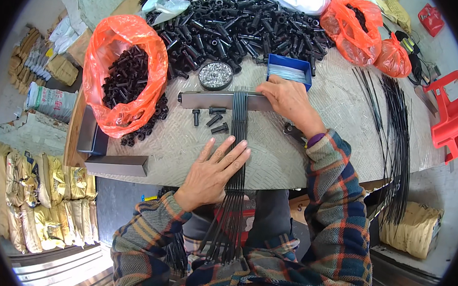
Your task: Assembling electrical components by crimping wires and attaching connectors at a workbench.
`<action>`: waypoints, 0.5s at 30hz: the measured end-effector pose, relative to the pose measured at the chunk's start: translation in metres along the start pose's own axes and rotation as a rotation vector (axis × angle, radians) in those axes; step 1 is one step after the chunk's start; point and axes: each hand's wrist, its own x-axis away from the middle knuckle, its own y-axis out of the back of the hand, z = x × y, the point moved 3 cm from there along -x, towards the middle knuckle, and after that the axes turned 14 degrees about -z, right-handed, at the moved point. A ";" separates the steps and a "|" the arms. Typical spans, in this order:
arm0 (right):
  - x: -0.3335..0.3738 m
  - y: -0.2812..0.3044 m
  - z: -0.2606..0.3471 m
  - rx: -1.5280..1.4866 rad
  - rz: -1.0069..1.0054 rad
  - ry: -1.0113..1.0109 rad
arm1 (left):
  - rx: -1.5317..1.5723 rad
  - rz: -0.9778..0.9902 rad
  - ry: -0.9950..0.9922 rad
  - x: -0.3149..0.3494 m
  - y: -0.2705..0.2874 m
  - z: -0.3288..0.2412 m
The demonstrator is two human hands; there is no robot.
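Near the middle of the bench's (290, 165) near edge, the left hand (214, 168) lies palm down with its fingers spread apart, laid over a row of thin black rods (239, 117). The right hand (290, 100) rests with bent fingers on the right end of a grey metal-looking bar (205, 100); the fingers' undersides are hidden, so whether they are clamped on the bar cannot be told.

The rods are slender and smooth, set side by side. Their far ends cross the bar at right angles; their near lengths pass over the near edge and fan out above the lap, ending in thicker tips.

Just left of the rods lie four short black headed fittings (220, 128). Beyond the bar stand a round container (214, 88) of small shiny silvery pieces and a rectangular blue box (308, 78) of fine pale strips. A dark tool (293, 131), partly hidden, lies beside the right wrist.

Along the far edge is a heap of glossy black tubular parts (236, 28). Toward the left edge, a crinkled, translucent orange-red bag (116, 123) gapes open over dark fittings. More black rods (400, 117) overhang the near edge at right.

Off the left edge, a pale woven-looking sack (53, 101) bears large printed characters. Below the near edge, a brown carton (299, 207) shows one dark printed mark.
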 end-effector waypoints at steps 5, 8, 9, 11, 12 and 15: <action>0.000 0.005 0.003 -0.007 -0.009 -0.018 | -0.018 -0.014 -0.041 0.001 -0.004 0.001; -0.001 0.003 0.005 0.015 0.004 -0.024 | -0.062 0.004 -0.059 0.005 -0.005 0.002; -0.001 0.003 0.006 0.017 0.007 -0.024 | -0.054 -0.003 -0.062 0.004 -0.005 0.002; -0.001 0.002 0.005 -0.003 -0.006 -0.001 | -0.044 -0.008 -0.061 0.004 -0.005 0.003; -0.002 0.003 0.005 -0.023 -0.024 0.020 | -0.049 -0.005 -0.078 0.003 -0.005 0.003; -0.001 0.001 0.003 -0.006 -0.039 0.025 | -0.016 0.022 -0.070 0.001 -0.003 0.002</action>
